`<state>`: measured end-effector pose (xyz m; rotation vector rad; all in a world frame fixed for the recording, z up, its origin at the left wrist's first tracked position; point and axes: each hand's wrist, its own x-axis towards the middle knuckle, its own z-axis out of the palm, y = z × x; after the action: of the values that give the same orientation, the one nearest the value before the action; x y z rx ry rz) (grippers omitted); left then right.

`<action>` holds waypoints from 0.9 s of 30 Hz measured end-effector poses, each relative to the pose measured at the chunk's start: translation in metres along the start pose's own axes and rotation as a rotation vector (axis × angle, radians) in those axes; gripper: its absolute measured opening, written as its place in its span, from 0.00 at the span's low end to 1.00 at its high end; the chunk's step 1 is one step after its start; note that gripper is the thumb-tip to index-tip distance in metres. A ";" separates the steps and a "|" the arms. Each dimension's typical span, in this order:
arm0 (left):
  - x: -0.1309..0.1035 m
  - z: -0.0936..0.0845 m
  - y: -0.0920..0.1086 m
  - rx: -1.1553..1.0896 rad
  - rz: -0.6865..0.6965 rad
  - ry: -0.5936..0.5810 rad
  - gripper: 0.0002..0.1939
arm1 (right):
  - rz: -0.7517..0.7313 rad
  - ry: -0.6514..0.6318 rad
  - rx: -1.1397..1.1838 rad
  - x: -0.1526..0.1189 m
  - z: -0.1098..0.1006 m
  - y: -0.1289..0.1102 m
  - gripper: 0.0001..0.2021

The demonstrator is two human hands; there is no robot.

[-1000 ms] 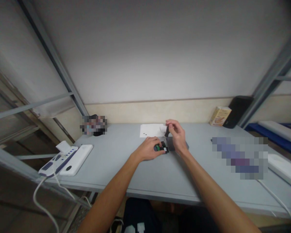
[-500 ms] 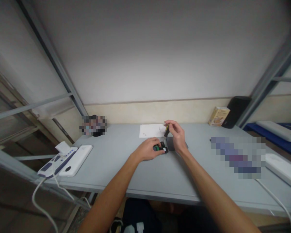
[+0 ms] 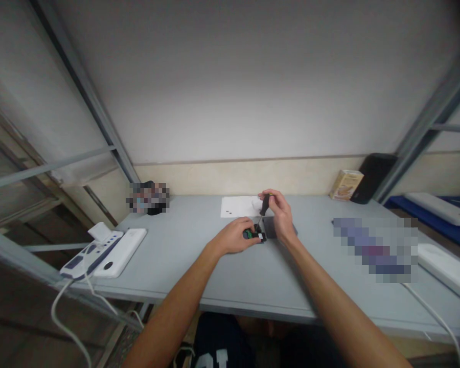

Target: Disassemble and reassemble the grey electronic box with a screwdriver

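My right hand (image 3: 279,214) is closed around the dark handle of a screwdriver (image 3: 266,204). Its thin shaft slants down to a small black device with a green circuit board (image 3: 248,233). Fingers and thumb of my left hand (image 3: 233,235) grip that device at its left and near sides, on the desk. Where the tip meets the device is too small to make out. Behind them lies a white sheet of paper (image 3: 237,206) with a few tiny dark pieces on it. A dark grey flat panel (image 3: 269,228) lies partly hidden behind my right hand.
On the grey desk (image 3: 168,255), a power strip (image 3: 90,255) and a white flat box (image 3: 122,254) stand left. A yellow box (image 3: 346,185) and a black speaker-like case (image 3: 375,176) are at the back right. Blurred-out items lie at both sides, with a white cable (image 3: 433,306) on the right.
The screwdriver handle has turned slightly in my right hand; its yellow marking shows less now. My left hand and the device stay in place.
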<state>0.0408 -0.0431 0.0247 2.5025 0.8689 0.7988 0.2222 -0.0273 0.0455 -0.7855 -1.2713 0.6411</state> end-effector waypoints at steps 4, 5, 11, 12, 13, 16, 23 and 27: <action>0.000 0.004 -0.002 0.004 -0.008 0.020 0.11 | -0.054 0.070 -0.089 -0.001 0.002 0.000 0.10; -0.001 0.005 -0.003 0.008 -0.015 0.024 0.11 | -0.052 0.076 -0.099 0.000 0.001 0.000 0.10; -0.002 0.005 -0.002 0.016 -0.034 0.038 0.11 | 0.021 0.005 -0.001 0.004 -0.006 0.003 0.09; -0.002 0.005 -0.001 0.017 -0.031 0.038 0.11 | 0.030 -0.006 0.025 0.004 -0.006 0.003 0.09; -0.002 0.004 -0.001 0.019 -0.028 0.037 0.11 | 0.036 -0.017 0.046 0.003 -0.006 0.002 0.10; -0.002 0.005 0.000 0.024 -0.032 0.031 0.11 | 0.033 -0.027 0.048 0.001 -0.003 -0.001 0.10; -0.003 0.006 -0.002 0.033 -0.050 0.025 0.12 | -0.055 0.071 -0.138 0.002 -0.004 -0.002 0.09; -0.003 0.006 -0.003 0.038 -0.034 0.030 0.12 | -0.015 0.041 -0.116 0.006 -0.009 0.002 0.09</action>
<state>0.0412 -0.0442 0.0170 2.5080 0.9428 0.8179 0.2319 -0.0228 0.0460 -0.8797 -1.2844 0.5396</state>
